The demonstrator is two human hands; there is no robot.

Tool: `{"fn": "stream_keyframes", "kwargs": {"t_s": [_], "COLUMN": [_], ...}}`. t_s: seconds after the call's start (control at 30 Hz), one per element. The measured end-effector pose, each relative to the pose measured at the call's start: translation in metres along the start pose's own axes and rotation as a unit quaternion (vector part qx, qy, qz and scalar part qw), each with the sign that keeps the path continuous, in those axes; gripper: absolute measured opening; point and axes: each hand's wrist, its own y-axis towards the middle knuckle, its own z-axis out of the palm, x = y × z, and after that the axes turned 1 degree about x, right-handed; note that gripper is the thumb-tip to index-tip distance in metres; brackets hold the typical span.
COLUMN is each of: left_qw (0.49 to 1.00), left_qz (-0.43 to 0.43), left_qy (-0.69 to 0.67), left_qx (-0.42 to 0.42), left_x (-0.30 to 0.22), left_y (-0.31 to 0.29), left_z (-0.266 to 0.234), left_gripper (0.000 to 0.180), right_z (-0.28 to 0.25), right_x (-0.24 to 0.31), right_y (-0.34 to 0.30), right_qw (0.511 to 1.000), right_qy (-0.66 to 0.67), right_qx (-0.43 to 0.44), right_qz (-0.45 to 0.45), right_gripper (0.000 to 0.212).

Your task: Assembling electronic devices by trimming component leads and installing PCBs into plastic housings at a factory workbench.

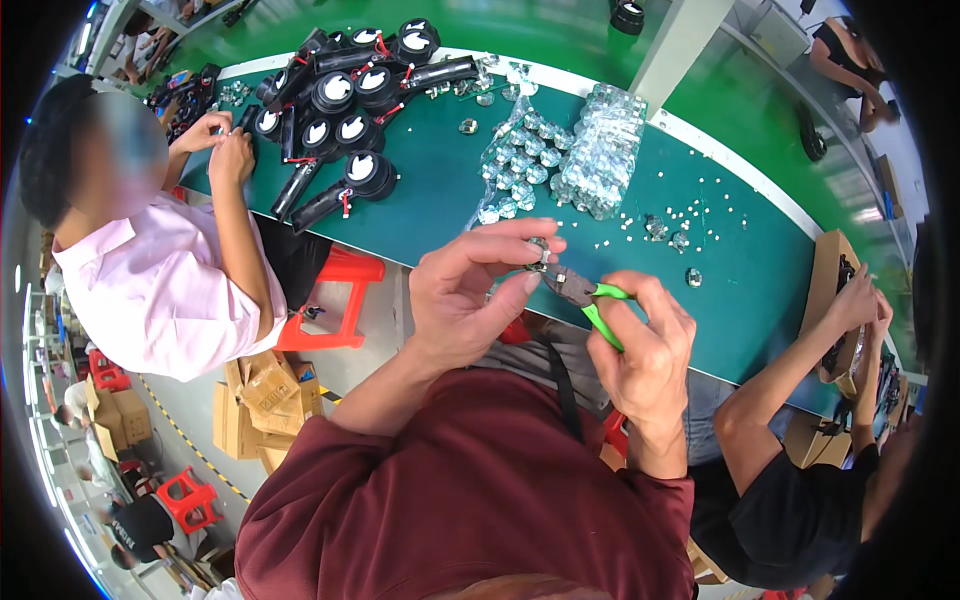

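Observation:
Between the thumb and fingers of my left hand is a small round circuit board, held up above the near edge of the table. My right hand is wrapped round the green handles of a pair of side cutters. Their dark jaws point left, with the tips right at the board; whether they grip a part of it is too small to tell. Beyond my hands, several boards lie in a loose heap. A few single boards and small white pieces are scattered to the right.
Clear packs of boards are stacked on the green table. Black round-headed devices with handles are piled left. A person in pink sits left; another in black works at a cardboard box on the right.

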Motion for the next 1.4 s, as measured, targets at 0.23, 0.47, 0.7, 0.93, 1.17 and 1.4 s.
{"fn": "stream_keyframes", "kwargs": {"t_s": [0.23,0.47,0.7,0.93,1.17,1.4], "left_qw": [0.993,0.972,0.973,0.962,0.956,0.985], "left_qz": [0.071,0.133,0.134,0.161,0.165,0.111], "left_qy": [0.068,0.174,0.172,0.196,0.226,0.073], "left_qx": [-0.063,-0.087,-0.076,-0.099,-0.087,-0.112], "left_x": [0.009,0.013,0.012,0.008,0.01,0.006], "left_y": [-0.005,-0.004,-0.003,-0.001,0.0,0.0], "left_z": [0.01,0.013,0.012,0.011,0.002,0.009], "left_gripper": [0.034,0.036,0.035,0.035,0.036,0.042], "right_z": [0.008,0.011,0.013,0.013,0.018,0.014], "right_x": [0.002,0.004,0.006,0.009,0.01,0.017], "right_y": [-0.002,-0.005,-0.006,-0.004,-0.002,0.004], "right_qw": [0.999,0.997,0.997,0.997,0.994,0.994], "right_qy": [0.029,0.064,0.072,0.068,0.099,0.096], "right_qx": [-0.006,0.003,-0.005,-0.003,-0.008,-0.005], "right_qz": [0.011,0.039,0.036,0.038,0.056,0.043], "right_gripper": [0.022,0.023,0.024,0.024,0.025,0.026]}}
